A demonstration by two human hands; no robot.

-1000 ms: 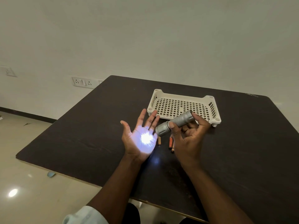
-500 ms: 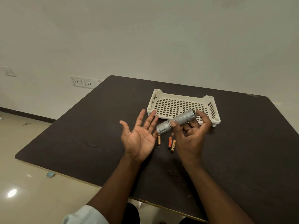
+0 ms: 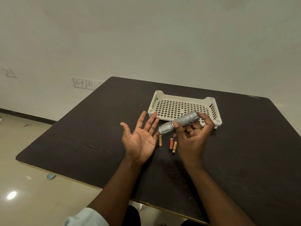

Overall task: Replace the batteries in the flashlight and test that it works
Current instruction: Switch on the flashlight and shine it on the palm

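Note:
A silver flashlight (image 3: 179, 122) is held above the dark table (image 3: 91, 137) by my right hand (image 3: 193, 137), thumb across its knurled body and a finger at its tail cap. Its head points left at my left hand (image 3: 140, 139), which is held palm up with fingers spread and holds nothing. No light falls on the palm. Three small batteries lie on the table between my hands: one gold (image 3: 160, 141), one orange (image 3: 171, 143), one tan (image 3: 174, 147).
A cream perforated plastic basket (image 3: 184, 97) sits on the table just behind my hands. The table's left and near edges drop to a tiled floor. Wall sockets (image 3: 83, 83) are on the wall at left.
A second ago the flashlight lit a bright spot on my left palm; the beam has since gone out. My right hand has tipped the flashlight's tail up slightly. The left hand stays put.

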